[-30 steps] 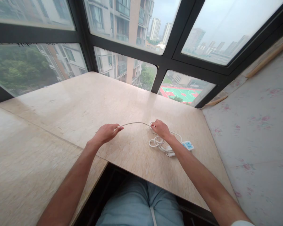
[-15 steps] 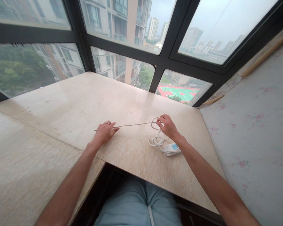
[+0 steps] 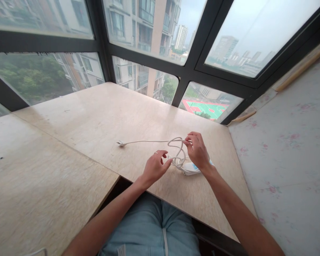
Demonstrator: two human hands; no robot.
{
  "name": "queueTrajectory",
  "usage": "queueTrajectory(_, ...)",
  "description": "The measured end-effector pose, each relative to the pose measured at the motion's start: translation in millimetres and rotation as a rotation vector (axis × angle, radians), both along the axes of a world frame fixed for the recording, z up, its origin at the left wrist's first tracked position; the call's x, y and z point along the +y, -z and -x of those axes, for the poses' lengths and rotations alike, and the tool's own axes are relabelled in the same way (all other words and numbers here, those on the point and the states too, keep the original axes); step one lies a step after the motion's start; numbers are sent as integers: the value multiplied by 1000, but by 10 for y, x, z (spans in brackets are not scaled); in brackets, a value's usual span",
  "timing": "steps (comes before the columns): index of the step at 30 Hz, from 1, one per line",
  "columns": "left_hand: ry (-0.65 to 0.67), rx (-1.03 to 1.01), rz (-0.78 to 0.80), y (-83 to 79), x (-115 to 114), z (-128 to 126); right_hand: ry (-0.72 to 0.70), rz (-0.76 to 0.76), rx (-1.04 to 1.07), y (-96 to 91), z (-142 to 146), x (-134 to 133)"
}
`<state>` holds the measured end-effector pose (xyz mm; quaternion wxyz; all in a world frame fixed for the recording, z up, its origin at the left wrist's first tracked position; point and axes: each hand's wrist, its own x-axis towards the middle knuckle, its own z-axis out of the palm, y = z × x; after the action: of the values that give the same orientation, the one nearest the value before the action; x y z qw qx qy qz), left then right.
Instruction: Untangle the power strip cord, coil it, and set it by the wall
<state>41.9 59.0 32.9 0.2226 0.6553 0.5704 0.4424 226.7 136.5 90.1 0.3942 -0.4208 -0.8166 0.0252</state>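
1 white plug [image 3: 121,143] farthest left on the surface [image 3: 77,135], lying bare, no longer beside the left hand [image 3: 155,166]. Running right from there, 1 nearly straight stretch of white cord [image 3: 146,141]. Next, the left hand, with 1 ring [image 3: 156,152], shifted rightward within the last 0.5 s from the plug end to the tangled part: grip apart, thumb and fingertips right beside the nearest loop, whether touching or just short of it impossible to tell. Further right, several loops of the same cord, overlapping and loosely tangled. Then the right hand [image 3: 197,151], grip pinched together on the cord at the upper side of those loops, much as 0.5 s ago. Below, the white power strip [image 3: 191,169], flat on the surface, partly hidden by the right wrist and crossed by cord. Judging from this change: plug end let go and laid out clear, right hand steadying the cord, left hand freed for the loops near the strip.
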Motion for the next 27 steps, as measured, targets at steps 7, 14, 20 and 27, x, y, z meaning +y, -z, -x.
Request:
queueTrajectory(7,-198,-557,155,94,209,-365,2,12,-7,-151,-63,-259)
queueTrajectory(14,-265,-885,200,70,163,-255,58,30,120,-231,-281,-358)
queueTrajectory(20,-347,-904,251,234,120,-183,286,167,550,-242,-754,-209)
queueTrajectory(27,-372,-886,273,268,115,-150,344,211,1190,-165,-1328,-64)
